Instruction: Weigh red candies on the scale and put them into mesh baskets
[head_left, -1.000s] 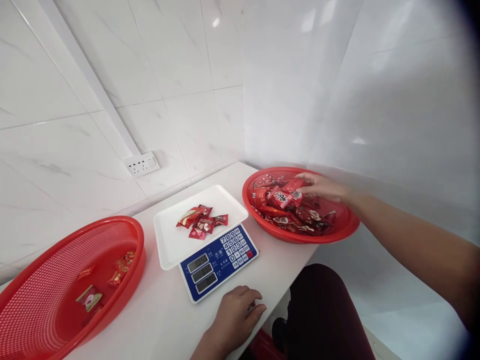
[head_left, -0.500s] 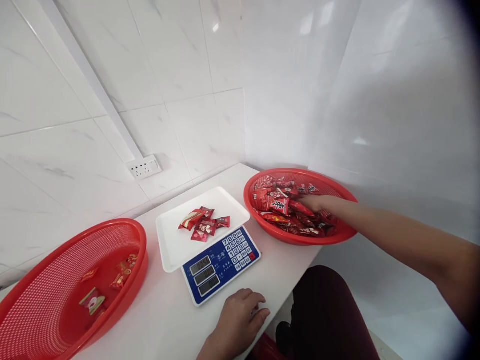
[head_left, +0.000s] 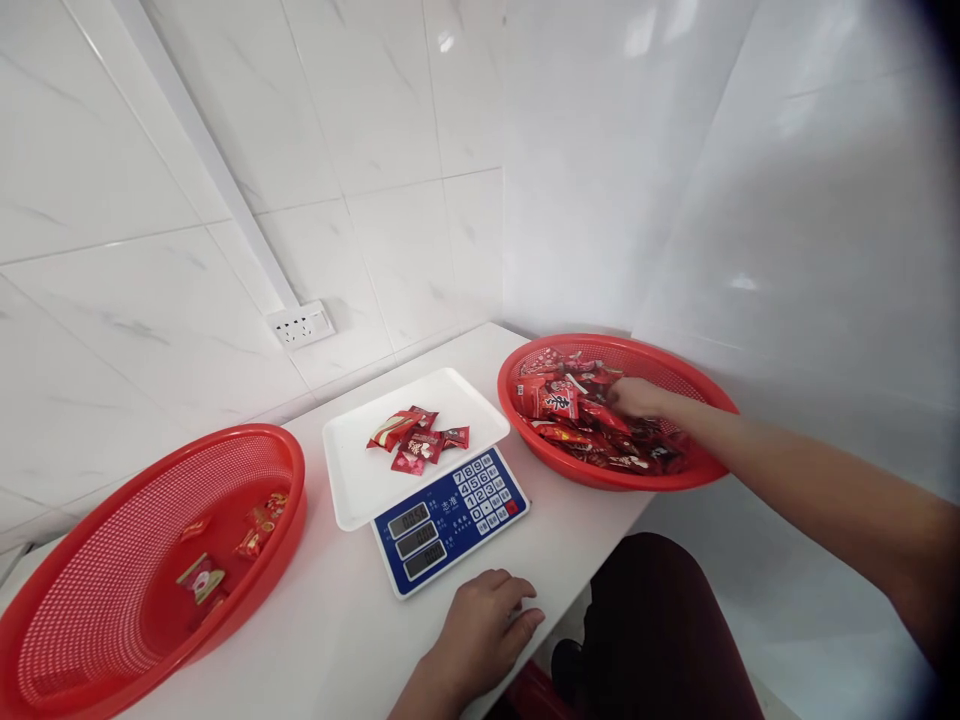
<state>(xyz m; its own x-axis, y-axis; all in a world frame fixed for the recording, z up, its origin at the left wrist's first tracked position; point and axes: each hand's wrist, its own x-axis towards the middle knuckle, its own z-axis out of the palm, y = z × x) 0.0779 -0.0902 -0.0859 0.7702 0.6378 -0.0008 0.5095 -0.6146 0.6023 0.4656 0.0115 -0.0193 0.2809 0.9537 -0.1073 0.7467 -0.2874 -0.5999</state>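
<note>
My right hand [head_left: 636,397] reaches into the right red basket [head_left: 712,392], among a heap of small red snack packets [head_left: 600,440]. Its fingertips are buried by the packets, so any hold is hidden. Near the table's front edge rests my left hand [head_left: 489,628], empty, fingers loosely bent and thumb apart. Just beyond it stands a blue digital scale [head_left: 454,570] with a white tray [head_left: 356,490] on top. Several red and dark red packets [head_left: 420,445] lie grouped on that tray.
At the left sits another red basket [head_left: 90,560] with a few small packets [head_left: 201,578] at its bottom. A tiled wall with a power socket [head_left: 301,325] rises behind the white table [head_left: 322,620]. My leg [head_left: 660,620] is below the table's edge.
My right hand has drawn up slightly and more of its back shows above the packets. The view has shifted a little; my left hand and the tray's packets stay put.
</note>
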